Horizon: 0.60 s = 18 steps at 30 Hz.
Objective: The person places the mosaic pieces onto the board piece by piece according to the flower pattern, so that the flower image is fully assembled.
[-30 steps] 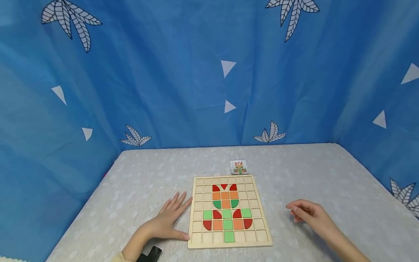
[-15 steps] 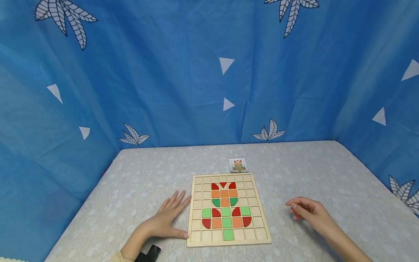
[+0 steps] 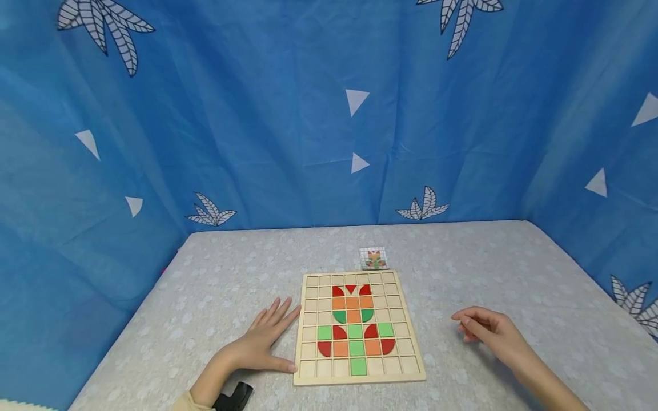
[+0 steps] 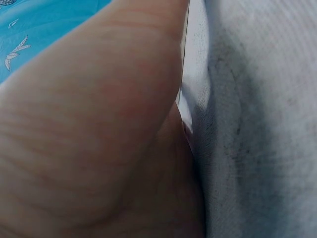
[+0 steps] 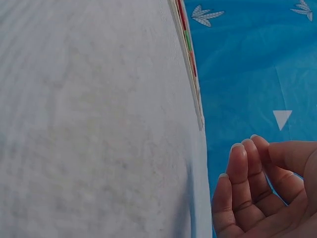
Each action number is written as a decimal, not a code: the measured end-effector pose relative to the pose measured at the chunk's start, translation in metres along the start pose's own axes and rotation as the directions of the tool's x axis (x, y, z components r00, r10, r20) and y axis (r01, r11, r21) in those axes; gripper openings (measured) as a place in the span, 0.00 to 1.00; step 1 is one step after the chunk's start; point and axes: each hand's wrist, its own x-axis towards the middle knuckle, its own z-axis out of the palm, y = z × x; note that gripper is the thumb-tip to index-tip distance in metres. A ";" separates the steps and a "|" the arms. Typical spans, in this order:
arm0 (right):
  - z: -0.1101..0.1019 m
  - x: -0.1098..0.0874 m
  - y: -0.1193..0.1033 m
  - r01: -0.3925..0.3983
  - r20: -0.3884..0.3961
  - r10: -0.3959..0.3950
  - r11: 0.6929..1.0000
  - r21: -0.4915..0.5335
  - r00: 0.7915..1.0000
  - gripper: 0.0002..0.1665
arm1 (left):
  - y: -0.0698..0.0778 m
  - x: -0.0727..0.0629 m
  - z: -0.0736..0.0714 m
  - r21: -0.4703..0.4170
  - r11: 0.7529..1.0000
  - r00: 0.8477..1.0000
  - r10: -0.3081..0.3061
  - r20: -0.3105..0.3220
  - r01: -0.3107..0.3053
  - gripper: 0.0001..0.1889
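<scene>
A square wooden grid board (image 3: 409,364) lies on the table, with red, orange and green tiles set in its cells in a flower-like pattern. My left hand (image 3: 262,345) lies flat with spread fingers along the board's left side, thumb and index fingertips right at its edge. Off to the right of the board, my right hand (image 3: 485,331) hovers over the cloth, loosely curled. Its thumb and index fingertips (image 5: 265,148) meet in the right wrist view, and nothing shows between them. Mostly palm and wrist fill the left wrist view.
Behind the board's far edge lies a small pattern card (image 3: 373,258) with a similar flower printed on a grid. A pale patterned cloth (image 3: 247,257) covers the table. Blue curtains (image 3: 288,114) hang around it. Near the left wrist is a black object (image 3: 235,396).
The head view has tilted slightly, so the whole scene sits a little higher. My right hand has drifted slightly to the right; the left hand and the tiles keep their places.
</scene>
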 end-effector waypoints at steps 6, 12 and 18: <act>-0.017 0.002 0.000 0.083 -0.078 -0.088 0.994 -0.070 0.993 0.21 | 0.001 0.000 -0.001 -0.011 1.000 1.000 0.008 0.004 -0.008 0.56; -0.033 0.002 0.003 0.111 -0.115 -0.122 0.989 -0.097 0.986 0.21 | -0.001 -0.001 -0.001 -0.008 1.000 1.000 -0.007 0.004 0.007 0.56; -0.030 0.003 0.005 0.116 -0.092 -0.126 0.987 -0.109 0.988 0.21 | -0.001 0.001 -0.001 -0.008 1.000 1.000 -0.010 0.008 0.010 0.56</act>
